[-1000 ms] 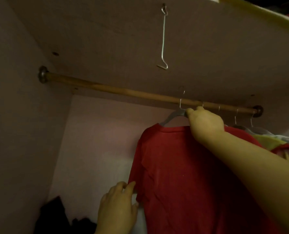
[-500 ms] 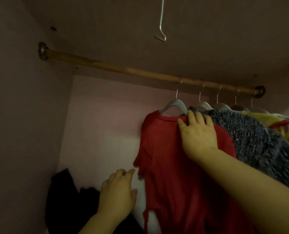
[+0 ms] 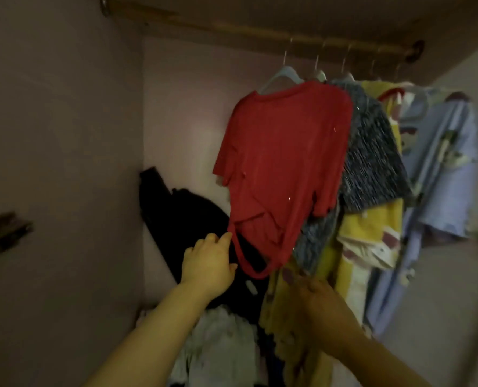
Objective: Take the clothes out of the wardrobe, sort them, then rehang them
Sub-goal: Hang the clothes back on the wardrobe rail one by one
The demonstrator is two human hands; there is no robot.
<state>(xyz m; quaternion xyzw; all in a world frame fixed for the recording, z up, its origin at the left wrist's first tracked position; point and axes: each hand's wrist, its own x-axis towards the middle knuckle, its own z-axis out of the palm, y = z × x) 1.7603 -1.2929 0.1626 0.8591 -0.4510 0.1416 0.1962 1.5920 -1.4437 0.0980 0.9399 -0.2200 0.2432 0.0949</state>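
A red T-shirt hangs on a pale hanger from the wooden rail. To its right hang a dark speckled top, a yellow patterned garment and a light blue shirt. My left hand reaches up with relaxed fingers, its fingertips at the red shirt's lower left hem and loose strap. My right hand is blurred, low in front of the yellow garment; whether it holds any cloth is unclear.
A black garment slumps against the wardrobe's back wall. White cloth lies heaped on the floor below it. The left side wall is bare, and the rail's left half carries no hangers.
My right hand has dropped from the red shirt's collar to below the hanging clothes. My left hand has risen to the shirt's hem. The view has tilted down and more garments show.
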